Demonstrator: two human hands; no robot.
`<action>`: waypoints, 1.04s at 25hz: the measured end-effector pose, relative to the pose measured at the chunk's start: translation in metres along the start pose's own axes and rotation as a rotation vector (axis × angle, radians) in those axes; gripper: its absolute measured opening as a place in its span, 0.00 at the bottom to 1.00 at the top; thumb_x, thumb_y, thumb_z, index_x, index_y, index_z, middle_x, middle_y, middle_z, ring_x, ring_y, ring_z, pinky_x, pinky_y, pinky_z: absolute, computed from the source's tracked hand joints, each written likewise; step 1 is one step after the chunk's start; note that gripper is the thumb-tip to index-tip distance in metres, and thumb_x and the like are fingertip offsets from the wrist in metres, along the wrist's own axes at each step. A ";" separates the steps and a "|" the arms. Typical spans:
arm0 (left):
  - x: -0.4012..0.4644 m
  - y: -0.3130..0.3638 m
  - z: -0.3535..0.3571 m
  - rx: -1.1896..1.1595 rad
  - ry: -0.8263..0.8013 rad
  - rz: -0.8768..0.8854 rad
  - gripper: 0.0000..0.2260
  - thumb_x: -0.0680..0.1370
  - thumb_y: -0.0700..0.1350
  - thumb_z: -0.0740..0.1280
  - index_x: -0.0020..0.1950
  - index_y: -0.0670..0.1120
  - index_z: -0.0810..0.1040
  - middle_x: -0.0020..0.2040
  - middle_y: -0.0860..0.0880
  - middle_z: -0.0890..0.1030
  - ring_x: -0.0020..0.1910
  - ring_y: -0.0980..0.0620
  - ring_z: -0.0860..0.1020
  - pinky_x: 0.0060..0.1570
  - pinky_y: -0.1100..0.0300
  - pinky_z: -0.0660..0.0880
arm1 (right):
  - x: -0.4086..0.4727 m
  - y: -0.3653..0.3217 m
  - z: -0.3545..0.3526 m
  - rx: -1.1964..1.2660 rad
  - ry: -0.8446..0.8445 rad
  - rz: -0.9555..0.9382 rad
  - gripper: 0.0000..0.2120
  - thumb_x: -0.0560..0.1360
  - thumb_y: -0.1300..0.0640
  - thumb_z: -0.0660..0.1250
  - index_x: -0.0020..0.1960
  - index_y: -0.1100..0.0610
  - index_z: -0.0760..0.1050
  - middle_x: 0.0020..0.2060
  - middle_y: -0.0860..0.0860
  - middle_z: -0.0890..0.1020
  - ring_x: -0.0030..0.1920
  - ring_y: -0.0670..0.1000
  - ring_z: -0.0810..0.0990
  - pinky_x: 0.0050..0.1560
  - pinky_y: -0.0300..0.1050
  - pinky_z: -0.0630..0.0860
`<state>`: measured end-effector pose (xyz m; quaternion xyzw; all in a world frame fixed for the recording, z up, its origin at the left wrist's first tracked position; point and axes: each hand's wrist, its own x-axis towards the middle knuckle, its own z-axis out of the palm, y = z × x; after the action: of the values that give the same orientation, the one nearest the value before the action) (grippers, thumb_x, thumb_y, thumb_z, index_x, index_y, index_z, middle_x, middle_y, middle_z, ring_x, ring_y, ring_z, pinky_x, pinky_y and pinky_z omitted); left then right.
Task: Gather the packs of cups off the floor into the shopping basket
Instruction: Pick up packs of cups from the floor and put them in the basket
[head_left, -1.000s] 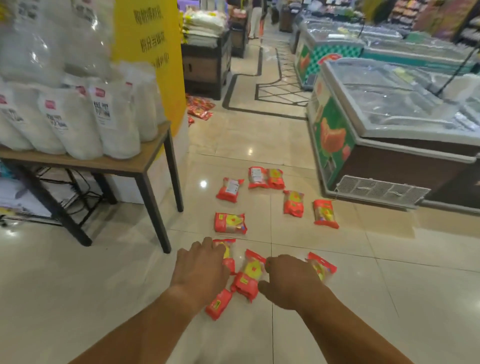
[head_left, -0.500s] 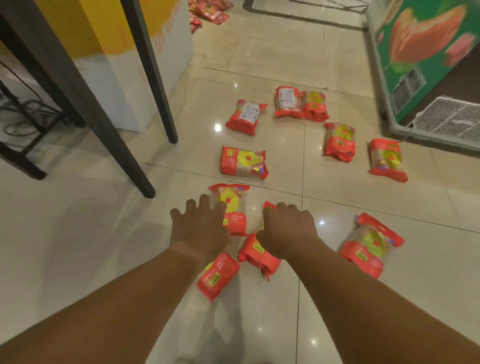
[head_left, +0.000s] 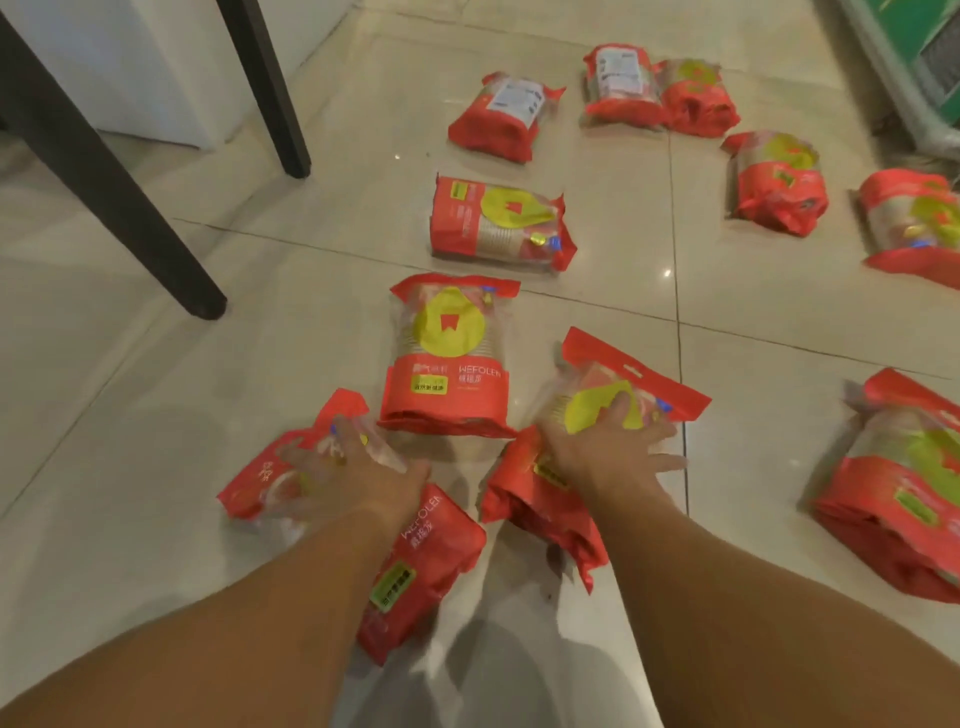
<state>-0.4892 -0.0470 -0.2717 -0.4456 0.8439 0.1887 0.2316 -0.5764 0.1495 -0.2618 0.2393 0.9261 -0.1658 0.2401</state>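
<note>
On the glossy beige tiled floor (head_left: 156, 415), both hands press nearby red-and-clear plastic packs of cups: left hand (head_left: 337, 478) blurred, grip unclear; right hand (head_left: 613, 447) spread flat. Slick film could slip if lifted before fingers close.

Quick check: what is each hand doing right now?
Left hand: blurred, fingers curling onto the nearest left pack; grip cannot be told.
Right hand: fingers spread flat on the middle pack, open.

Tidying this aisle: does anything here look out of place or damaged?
Yes. Red cup packs lie scattered over the floor tiles at all angles, two face down. None looks torn or spilled. Each hand, left and right, rests on one.
</note>
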 end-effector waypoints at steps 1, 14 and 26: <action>-0.001 0.002 0.007 -0.040 -0.035 -0.033 0.53 0.71 0.76 0.62 0.81 0.57 0.33 0.78 0.33 0.32 0.78 0.26 0.44 0.71 0.24 0.50 | 0.003 -0.003 0.003 0.067 -0.044 0.035 0.58 0.68 0.21 0.63 0.83 0.46 0.36 0.80 0.64 0.37 0.78 0.74 0.40 0.69 0.81 0.52; -0.004 0.000 0.036 -0.008 0.032 0.075 0.47 0.71 0.72 0.68 0.79 0.70 0.39 0.82 0.51 0.36 0.78 0.29 0.38 0.64 0.21 0.61 | 0.010 -0.005 0.031 -0.049 -0.007 0.016 0.58 0.65 0.30 0.74 0.81 0.43 0.42 0.81 0.60 0.38 0.77 0.73 0.47 0.65 0.81 0.61; -0.020 -0.026 0.036 -0.069 -0.027 0.014 0.53 0.63 0.83 0.59 0.77 0.69 0.32 0.78 0.51 0.25 0.77 0.27 0.46 0.64 0.25 0.66 | -0.015 0.003 0.002 -0.207 0.115 -0.176 0.53 0.65 0.27 0.72 0.80 0.43 0.49 0.81 0.58 0.43 0.77 0.72 0.52 0.65 0.79 0.64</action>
<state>-0.4496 -0.0286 -0.2933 -0.4447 0.8369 0.2255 0.2259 -0.5623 0.1450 -0.2563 0.1401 0.9679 -0.0759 0.1945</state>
